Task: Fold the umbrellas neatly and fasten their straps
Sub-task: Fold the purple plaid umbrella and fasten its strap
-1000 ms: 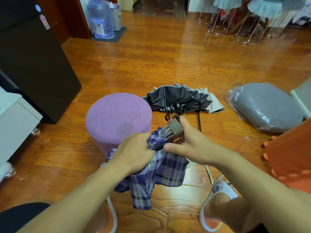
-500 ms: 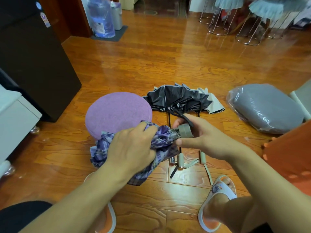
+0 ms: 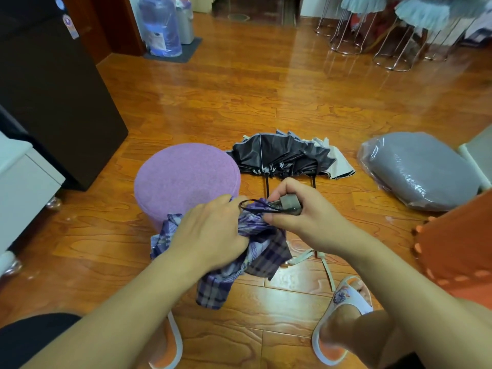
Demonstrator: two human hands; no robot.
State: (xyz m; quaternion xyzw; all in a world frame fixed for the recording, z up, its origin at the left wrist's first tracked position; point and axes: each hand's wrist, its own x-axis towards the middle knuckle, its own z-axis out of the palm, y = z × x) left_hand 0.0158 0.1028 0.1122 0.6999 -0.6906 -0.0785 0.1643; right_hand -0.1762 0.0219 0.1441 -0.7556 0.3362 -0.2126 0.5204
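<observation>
Head view: person seated, both hands out front over the wood floor [image 3: 266, 107]. Left hand [image 3: 210, 235] is curled around the bunched canopy of the purple plaid umbrella [image 3: 255, 246], which is held in the air just in front of the purple stool [image 3: 183, 177]. Right hand [image 3: 306, 217] grips the umbrella's grey handle [image 3: 290, 201], fingers wrapped, thumb along the underside; a thin black wrist loop [image 3: 253, 203] sticks out between the hands. Fabric hangs loose below the left hand, pleats not aligned, strap not visible, so fastening looks not yet done.

Handling judgement: light; the canopy is soft, floppy and likely slick, so it will slip and unfurl if released. Ribs inside are thin and probably bend easily. Best hold is the rigid handle with one hand, the other wrapping cloth around the shaft.

Black umbrella [image 3: 282, 155] lies half collapsed on the floor beyond the hands, near a plastic-wrapped grey cushion [image 3: 420, 169]; unfolded.
</observation>
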